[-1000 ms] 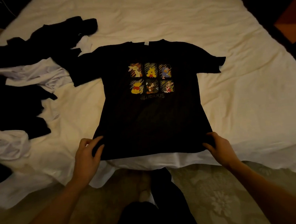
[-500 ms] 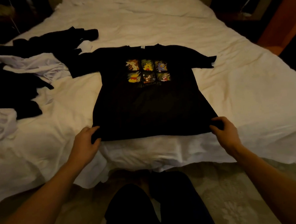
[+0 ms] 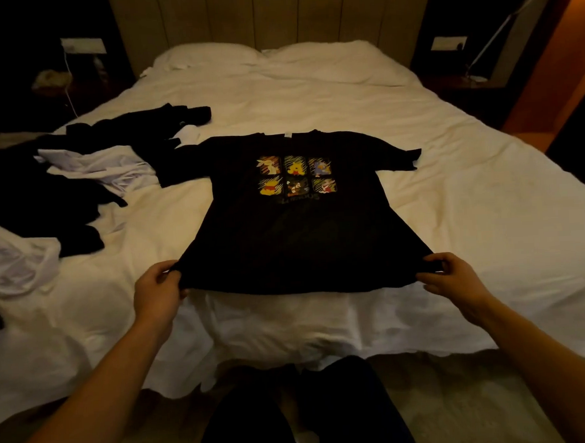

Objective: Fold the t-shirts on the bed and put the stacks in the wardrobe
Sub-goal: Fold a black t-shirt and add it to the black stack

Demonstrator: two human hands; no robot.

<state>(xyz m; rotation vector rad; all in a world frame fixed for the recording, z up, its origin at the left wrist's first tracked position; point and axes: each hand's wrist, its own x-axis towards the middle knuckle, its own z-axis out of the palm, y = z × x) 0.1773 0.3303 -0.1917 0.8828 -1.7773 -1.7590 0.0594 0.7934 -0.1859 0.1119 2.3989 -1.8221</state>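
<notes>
Here your left hand [image 3: 157, 293] grips the lower left corner of the black t-shirt [image 3: 302, 234], with the fingers [image 3: 166, 273] curled over the hem and the thumb pinching the cloth from below. Your right hand [image 3: 455, 279] does the same at the lower right corner, its fingers closed on a small bunch of fabric. Between your two hands the hem runs taut across the lower middle of the frame and hangs just past the near edge of the bed [image 3: 470, 218].

The rest of the shirt lies flat, front up, on the white sheet in the centre of the frame, with the collar toward the headboard. Its print [image 3: 296, 175] shows six small cartoon panels in two rows, with a dim word below them that you cannot read. The right sleeve lies spread out to the right, while the left sleeve reaches toward the pile of clothes [image 3: 62, 186] at the left of the frame.

That pile is a loose mix of black and white garments, crumpled and overlapping, running from the left edge up toward the centre. Two white pillows [image 3: 265, 58] sit at the top centre against the padded headboard [image 3: 266, 16]. Your dark-trousered legs [image 3: 304, 413] show at the bottom, standing on a pale patterned carpet [image 3: 463, 408].
</notes>
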